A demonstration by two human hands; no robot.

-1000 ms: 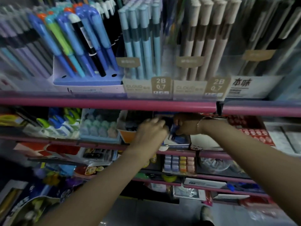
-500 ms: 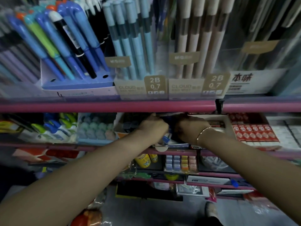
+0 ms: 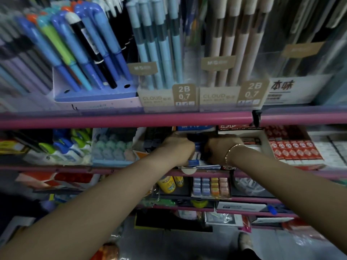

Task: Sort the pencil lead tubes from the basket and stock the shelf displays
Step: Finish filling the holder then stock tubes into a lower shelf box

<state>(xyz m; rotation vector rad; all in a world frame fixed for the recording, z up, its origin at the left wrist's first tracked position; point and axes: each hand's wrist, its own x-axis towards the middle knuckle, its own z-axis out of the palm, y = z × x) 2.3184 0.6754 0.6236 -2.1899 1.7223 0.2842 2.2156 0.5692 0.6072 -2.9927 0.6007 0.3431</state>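
Both hands reached under the pink rail (image 3: 131,120) into one display box (image 3: 199,167). The left hand (image 3: 178,147) and right hand (image 3: 219,149) were curled around small blue tubes (image 3: 196,155) between them, probably to set them in straight. The basket was not visible.

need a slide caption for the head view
Both hands, left and right, reach under the pink shelf rail into a display box of blue items, below racks of pens.
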